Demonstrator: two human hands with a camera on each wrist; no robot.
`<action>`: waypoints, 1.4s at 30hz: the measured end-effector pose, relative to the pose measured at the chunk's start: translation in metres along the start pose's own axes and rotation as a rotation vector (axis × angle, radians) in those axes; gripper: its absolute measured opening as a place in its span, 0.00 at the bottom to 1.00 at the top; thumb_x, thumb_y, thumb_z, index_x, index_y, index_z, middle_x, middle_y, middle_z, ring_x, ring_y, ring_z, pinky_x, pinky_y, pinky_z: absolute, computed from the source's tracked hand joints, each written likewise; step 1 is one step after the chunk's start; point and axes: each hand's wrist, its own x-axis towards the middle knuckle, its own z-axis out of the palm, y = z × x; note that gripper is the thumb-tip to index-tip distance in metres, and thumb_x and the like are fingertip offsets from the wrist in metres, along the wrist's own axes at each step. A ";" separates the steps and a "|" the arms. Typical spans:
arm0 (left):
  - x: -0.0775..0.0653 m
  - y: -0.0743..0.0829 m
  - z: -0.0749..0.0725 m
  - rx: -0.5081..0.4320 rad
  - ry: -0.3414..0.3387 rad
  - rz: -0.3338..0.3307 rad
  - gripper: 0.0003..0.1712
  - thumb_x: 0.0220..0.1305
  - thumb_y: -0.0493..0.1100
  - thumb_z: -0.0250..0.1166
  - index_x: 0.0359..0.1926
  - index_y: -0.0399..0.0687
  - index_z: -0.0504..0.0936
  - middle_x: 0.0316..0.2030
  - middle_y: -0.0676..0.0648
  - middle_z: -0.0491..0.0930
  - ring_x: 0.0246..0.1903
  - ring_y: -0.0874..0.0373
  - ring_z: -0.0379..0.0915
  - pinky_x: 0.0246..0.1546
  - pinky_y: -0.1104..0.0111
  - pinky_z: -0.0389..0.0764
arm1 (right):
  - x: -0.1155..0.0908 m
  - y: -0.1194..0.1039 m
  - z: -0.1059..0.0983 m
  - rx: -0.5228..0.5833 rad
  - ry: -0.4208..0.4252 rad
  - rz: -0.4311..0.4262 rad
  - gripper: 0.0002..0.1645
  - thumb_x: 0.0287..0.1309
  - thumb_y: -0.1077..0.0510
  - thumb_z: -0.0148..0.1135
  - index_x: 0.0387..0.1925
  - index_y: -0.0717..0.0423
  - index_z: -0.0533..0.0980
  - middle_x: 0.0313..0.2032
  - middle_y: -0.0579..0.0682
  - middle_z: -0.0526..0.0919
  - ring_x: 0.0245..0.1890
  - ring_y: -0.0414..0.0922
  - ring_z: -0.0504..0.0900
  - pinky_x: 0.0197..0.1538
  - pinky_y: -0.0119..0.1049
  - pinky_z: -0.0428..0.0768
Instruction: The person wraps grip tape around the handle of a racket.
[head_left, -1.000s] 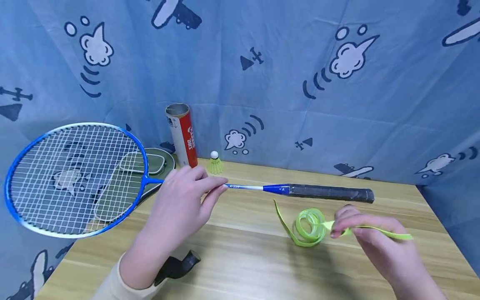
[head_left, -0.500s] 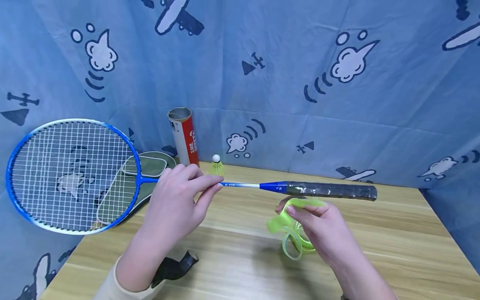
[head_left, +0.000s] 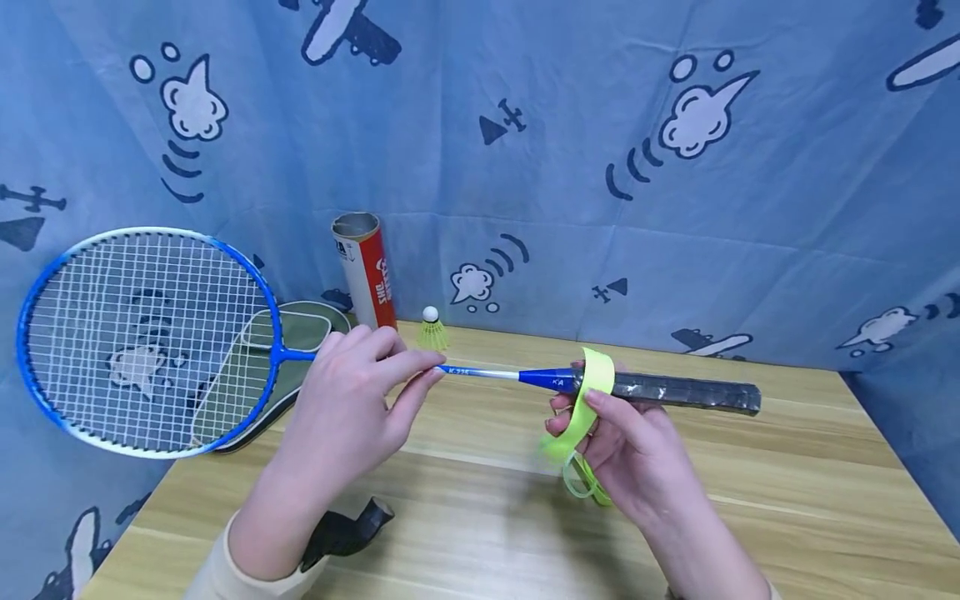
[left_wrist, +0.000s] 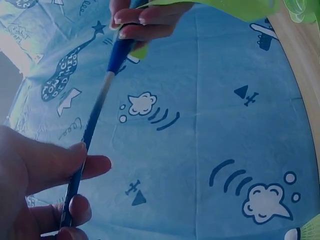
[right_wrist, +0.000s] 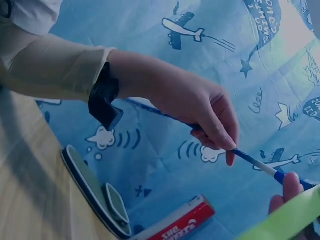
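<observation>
The 2 hands hold the racket (head_left: 491,373) above the table (head_left: 810,508), its head to the left and its black handle (head_left: 686,393) to the right. The left hand (head_left: 356,396) pinches the thin shaft between the thumb and the fingers. The right hand (head_left: 637,454) is at the front part of the handle; its thumb presses on the yellow-green strip (head_left: 597,375), and its other fingers are partly hidden behind. The strip passes across the handle, near the blue cone, and its loose loops hang below this hand; I cannot tell whether they touch the table. Behind the racket are 3 things: the green bag (head_left: 307,325), the upright tube (head_left: 366,275) and the shuttlecock (head_left: 432,333), with its cork up.
</observation>
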 end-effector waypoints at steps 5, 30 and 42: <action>0.000 0.011 0.002 0.047 -0.030 0.045 0.12 0.61 0.49 0.76 0.45 0.54 0.90 0.32 0.54 0.80 0.31 0.57 0.73 0.36 0.63 0.70 | 0.001 0.004 0.008 -0.051 0.034 -0.012 0.18 0.74 0.73 0.42 0.54 0.58 0.75 0.40 0.58 0.89 0.39 0.48 0.91 0.55 0.43 0.85; 0.020 0.040 0.023 -0.203 -0.144 0.412 0.31 0.64 0.35 0.62 0.64 0.67 0.83 0.24 0.58 0.66 0.17 0.67 0.52 0.18 0.78 0.50 | -0.006 0.015 0.008 -0.329 -0.164 -0.280 0.49 0.60 0.86 0.50 0.79 0.58 0.56 0.47 0.52 0.87 0.37 0.47 0.86 0.44 0.42 0.87; 0.021 0.040 0.024 -0.183 -0.165 0.362 0.26 0.71 0.40 0.61 0.67 0.64 0.79 0.28 0.60 0.79 0.19 0.69 0.63 0.16 0.75 0.59 | -0.008 0.016 0.017 -0.590 0.133 -0.269 0.22 0.60 0.81 0.58 0.51 0.61 0.82 0.46 0.51 0.88 0.44 0.44 0.86 0.47 0.39 0.87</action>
